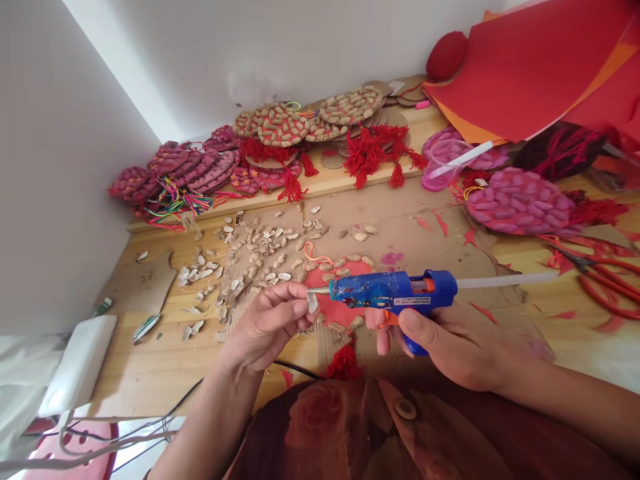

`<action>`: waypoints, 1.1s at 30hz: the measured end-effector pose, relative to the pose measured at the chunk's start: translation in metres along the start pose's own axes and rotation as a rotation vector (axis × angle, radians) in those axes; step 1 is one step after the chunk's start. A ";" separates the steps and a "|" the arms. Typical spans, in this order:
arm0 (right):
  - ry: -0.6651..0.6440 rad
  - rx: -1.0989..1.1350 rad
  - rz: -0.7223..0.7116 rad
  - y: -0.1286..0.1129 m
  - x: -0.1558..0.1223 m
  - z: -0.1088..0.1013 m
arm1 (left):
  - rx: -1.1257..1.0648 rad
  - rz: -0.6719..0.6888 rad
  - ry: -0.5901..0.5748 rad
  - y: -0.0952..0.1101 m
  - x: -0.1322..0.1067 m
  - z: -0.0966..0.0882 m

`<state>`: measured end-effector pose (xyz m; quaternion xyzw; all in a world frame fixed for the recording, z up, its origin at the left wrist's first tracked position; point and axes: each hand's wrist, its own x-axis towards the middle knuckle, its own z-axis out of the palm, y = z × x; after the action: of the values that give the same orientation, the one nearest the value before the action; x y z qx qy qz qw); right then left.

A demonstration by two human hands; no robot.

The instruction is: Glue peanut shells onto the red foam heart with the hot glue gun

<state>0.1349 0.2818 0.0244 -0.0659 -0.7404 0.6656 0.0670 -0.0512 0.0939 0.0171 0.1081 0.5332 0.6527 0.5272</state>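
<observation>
the pale wooden table point(135, 387) carried a broad sheet of brown cardboard point(385, 207) across its middle, as i saw it. to the left, loose peanut shells point(205, 272) lay scattered on the wood, near a smaller cardboard piece point(133, 293). a white box point(80, 367) sat at the left edge; red-handled scissors point(586, 265) and red scraps point(565, 315) lay towards the right.

Dk red-brn garment point(480, 433), lg rose print point(320, 420)

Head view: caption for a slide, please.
Right hand grips a blue glue gun, its nozzle at a peanut shell in the left hand.
</observation>
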 end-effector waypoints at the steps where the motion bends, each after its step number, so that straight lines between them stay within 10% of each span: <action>1: 0.001 -0.018 -0.027 0.001 0.000 0.000 | -0.010 -0.006 0.006 0.000 0.001 0.000; 33: -0.033 -0.047 -0.006 0.004 0.001 0.001 | -0.092 0.027 -0.020 -0.002 0.002 -0.001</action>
<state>0.1338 0.2809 0.0202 -0.0541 -0.7570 0.6488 0.0554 -0.0518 0.0944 0.0143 0.0975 0.4958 0.6824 0.5282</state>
